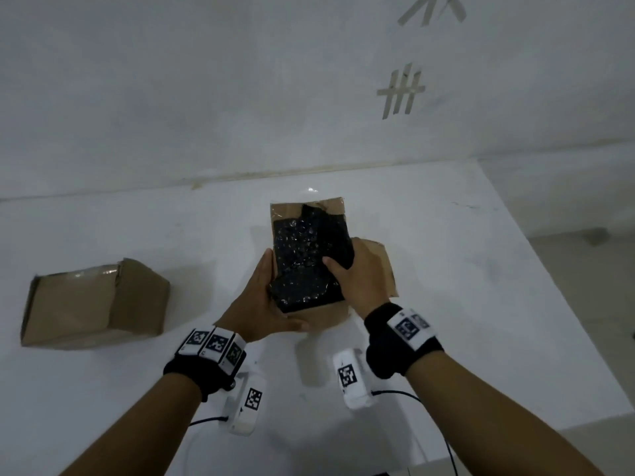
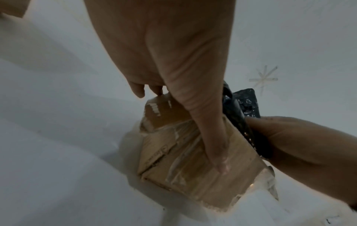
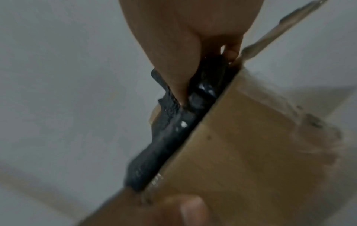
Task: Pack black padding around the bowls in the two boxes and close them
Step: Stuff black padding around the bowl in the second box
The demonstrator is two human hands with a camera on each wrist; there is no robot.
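An open cardboard box [image 1: 323, 316] stands mid-table with a sheet of black bubble padding [image 1: 305, 255] lying across its top. Whatever is inside is hidden under the padding. My left hand [image 1: 264, 297] clasps the box's near-left corner, with its thumb [image 2: 212, 137] along the taped side of the box [image 2: 183, 160]. My right hand [image 1: 354, 269] pinches the padding's right edge, thumb [image 3: 179, 76] pressed on top of the padding [image 3: 168, 137] and fingers tucked down beside the box wall [image 3: 241, 145]. A second brown box [image 1: 92, 300] sits at the left with its flaps down.
The white table [image 1: 481, 304] meets a white wall behind the box, where tape marks [image 1: 400, 92] are stuck. The table's right edge [image 1: 556, 269] drops to the floor. Thin black cables [image 1: 446, 441] trail from my wrists near the front edge.
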